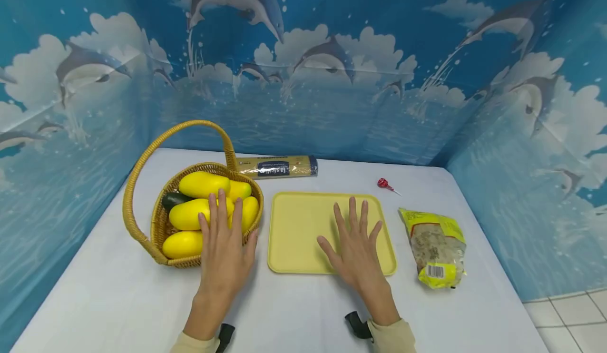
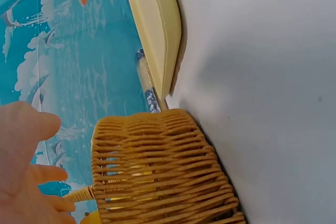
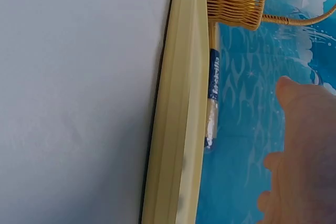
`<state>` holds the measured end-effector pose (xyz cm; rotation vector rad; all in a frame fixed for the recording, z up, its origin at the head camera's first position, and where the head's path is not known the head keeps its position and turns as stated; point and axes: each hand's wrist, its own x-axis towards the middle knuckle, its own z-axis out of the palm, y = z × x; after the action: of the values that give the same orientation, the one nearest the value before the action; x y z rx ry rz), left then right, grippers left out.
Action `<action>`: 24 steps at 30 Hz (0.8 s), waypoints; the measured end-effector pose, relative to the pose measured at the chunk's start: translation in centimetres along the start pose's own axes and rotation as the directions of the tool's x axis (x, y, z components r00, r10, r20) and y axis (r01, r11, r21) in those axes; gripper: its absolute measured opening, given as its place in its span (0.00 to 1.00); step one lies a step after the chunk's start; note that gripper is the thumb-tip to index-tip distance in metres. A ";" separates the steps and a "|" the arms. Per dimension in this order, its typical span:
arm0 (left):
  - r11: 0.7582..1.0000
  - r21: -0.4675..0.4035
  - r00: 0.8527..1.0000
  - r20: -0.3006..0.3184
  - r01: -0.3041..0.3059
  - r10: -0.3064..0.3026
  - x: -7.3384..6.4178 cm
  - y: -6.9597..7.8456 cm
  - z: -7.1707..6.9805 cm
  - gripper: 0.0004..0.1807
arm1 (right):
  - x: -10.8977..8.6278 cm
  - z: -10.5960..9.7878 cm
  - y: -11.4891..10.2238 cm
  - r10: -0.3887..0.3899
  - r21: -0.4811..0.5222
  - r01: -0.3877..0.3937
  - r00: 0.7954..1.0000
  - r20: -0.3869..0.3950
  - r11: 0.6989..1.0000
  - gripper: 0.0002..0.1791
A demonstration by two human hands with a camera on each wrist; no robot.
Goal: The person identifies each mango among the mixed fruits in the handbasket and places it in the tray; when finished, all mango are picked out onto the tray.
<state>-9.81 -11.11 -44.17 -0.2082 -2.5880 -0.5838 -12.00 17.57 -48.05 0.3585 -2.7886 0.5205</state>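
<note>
My left hand (image 1: 224,255) is held over the near right side of a wicker basket (image 1: 158,221), fingers straight and nothing in its grasp. Inside the basket lie several yellow oval fruits (image 1: 204,184) and one dark green vegetable (image 1: 174,200). In the left wrist view the thumb and fingers stand above the woven basket wall (image 2: 157,166). With fingers spread, my right hand (image 1: 355,253) hovers over a yellow rectangular tray (image 1: 299,226). From the right wrist, the tray's edge (image 3: 176,108) shows below that hand.
Behind the basket lies a pack of spaghetti (image 1: 289,167). A red-wrapped lollipop (image 1: 385,183) sits beyond the tray's far right corner. To the tray's right is a yellow-and-clear plastic bag (image 1: 436,247) of brownish contents. A dolphin-print curtain (image 1: 303,105) encloses the white table (image 1: 294,311).
</note>
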 end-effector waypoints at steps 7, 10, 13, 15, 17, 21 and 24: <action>1.000 0.001 1.000 0.003 0.013 -0.013 0.5 -0.9 -0.7 0.40 | 0.2 0.0 0.1 0.005 -0.013 -0.004 1.000 0.020 1.000 0.47; 1.000 0.016 1.000 -0.005 0.010 -0.010 0.6 -1.4 -1.1 0.39 | 0.2 0.0 0.0 0.010 -0.019 -0.010 0.999 0.034 1.000 0.48; 1.000 0.026 1.000 -0.010 0.010 -0.010 0.6 -1.7 -1.2 0.39 | 0.2 0.0 0.0 0.008 -0.021 -0.008 0.999 0.032 1.000 0.48; 1.000 0.029 1.000 -0.010 0.013 -0.013 0.5 -1.8 -1.3 0.39 | 0.1 0.0 0.0 0.004 -0.025 -0.003 1.000 0.027 1.000 0.47; 1.000 0.025 1.000 -0.012 0.015 -0.014 0.4 -1.7 -1.4 0.40 | 0.1 0.0 0.0 0.000 -0.024 0.000 1.000 0.025 1.000 0.47; 1.000 0.011 1.000 -0.006 0.012 -0.012 0.4 -1.2 -1.4 0.41 | 0.1 -0.2 0.1 -0.001 -0.028 0.001 1.000 0.021 1.000 0.47; 1.000 0.000 1.000 -0.003 0.003 -0.003 0.3 -0.7 -1.4 0.42 | 0.1 -0.3 0.2 0.004 -0.025 -0.004 1.000 0.023 1.000 0.47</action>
<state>-9.65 -12.29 -43.16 -0.2038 -2.5857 -0.5848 -12.07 17.82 -47.84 0.3561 -2.8163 0.4853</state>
